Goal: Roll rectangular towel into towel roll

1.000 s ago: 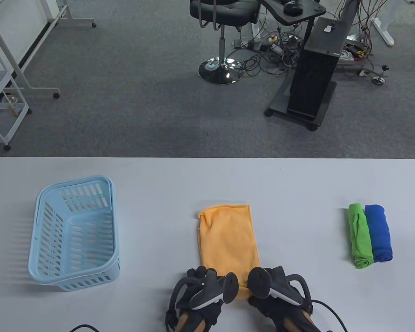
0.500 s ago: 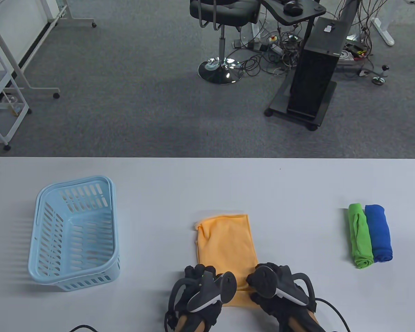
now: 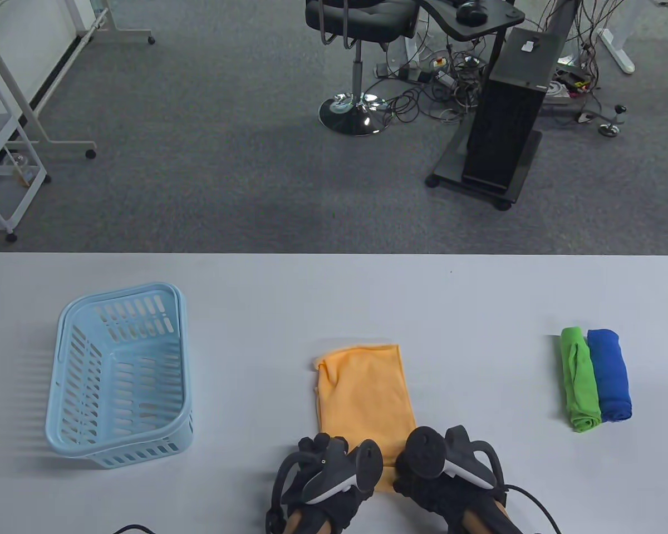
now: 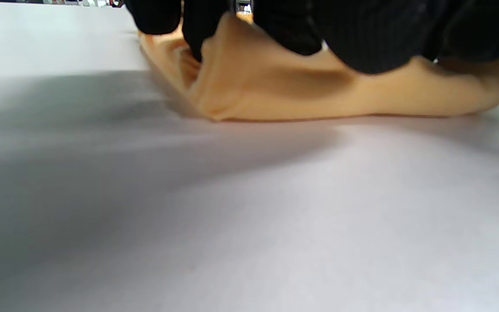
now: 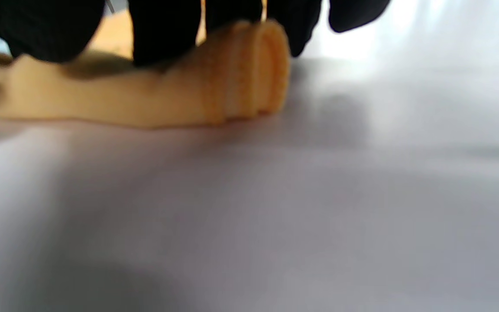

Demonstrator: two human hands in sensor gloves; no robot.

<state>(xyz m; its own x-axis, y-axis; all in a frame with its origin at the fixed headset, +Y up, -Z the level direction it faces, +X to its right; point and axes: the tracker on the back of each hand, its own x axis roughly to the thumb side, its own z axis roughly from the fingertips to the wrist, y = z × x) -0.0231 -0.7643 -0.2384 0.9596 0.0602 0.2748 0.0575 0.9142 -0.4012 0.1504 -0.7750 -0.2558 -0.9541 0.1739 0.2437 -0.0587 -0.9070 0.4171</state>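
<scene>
The orange towel [image 3: 364, 389] lies as a long folded strip on the white table [image 3: 479, 300], its far end flat. Both gloved hands work at its near end. My left hand [image 3: 325, 453] grips the left part of that end, where the cloth [image 4: 297, 95] is bunched into a thick fold under the curled fingers [image 4: 197, 30]. My right hand [image 3: 426, 453] grips the right part, where the towel [image 5: 167, 104] shows a rolled end with several layers under the fingers [image 5: 163, 30]. The trackers hide most of the roll in the table view.
A light blue slotted basket [image 3: 119, 378] stands on the left of the table. A green towel roll [image 3: 580, 384] and a blue towel roll [image 3: 609, 375] lie side by side on the right. An office chair and a black stand are on the floor beyond the table.
The towel's far edge has slid a little toward me and the flat part has grown shorter. Both hands have shifted slightly over the near end, curling it up.
</scene>
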